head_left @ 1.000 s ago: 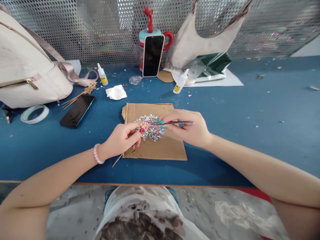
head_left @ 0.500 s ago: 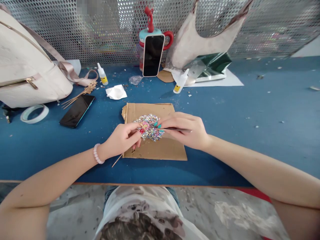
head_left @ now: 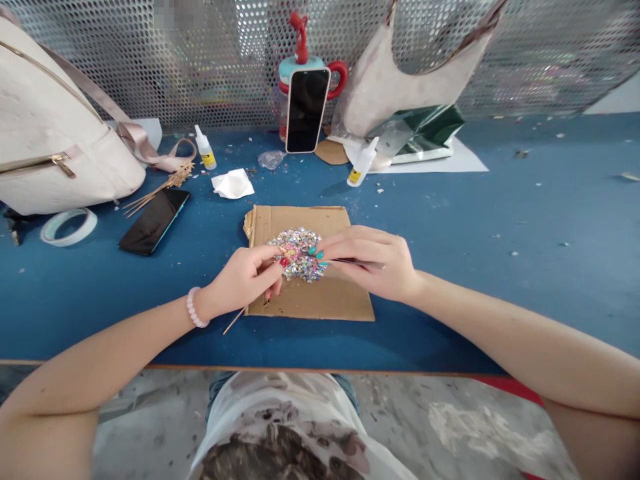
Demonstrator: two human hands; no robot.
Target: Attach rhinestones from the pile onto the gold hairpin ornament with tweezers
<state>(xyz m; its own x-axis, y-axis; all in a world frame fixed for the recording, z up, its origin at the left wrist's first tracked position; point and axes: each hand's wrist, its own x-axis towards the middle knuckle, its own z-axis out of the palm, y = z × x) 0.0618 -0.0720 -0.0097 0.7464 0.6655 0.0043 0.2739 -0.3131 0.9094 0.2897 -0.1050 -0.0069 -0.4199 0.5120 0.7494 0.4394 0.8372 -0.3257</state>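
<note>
Small pink-and-yellow ornament [head_left: 291, 253]: over the heap of multicoloured glittering bits [head_left: 306, 272] on brown cardboard [head_left: 320, 300], pinched between finger and thumb of your left hand [head_left: 245, 279]. Slim dark metal tweezers [head_left: 357, 263]: clamped in your right hand [head_left: 387, 262]; tip closure, cannot tell. Brace both wrists; press lightly.

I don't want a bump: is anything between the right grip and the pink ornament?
Nothing visible. The tweezers in the right grip point toward the pink ornament; their tips can't be made out.
</note>
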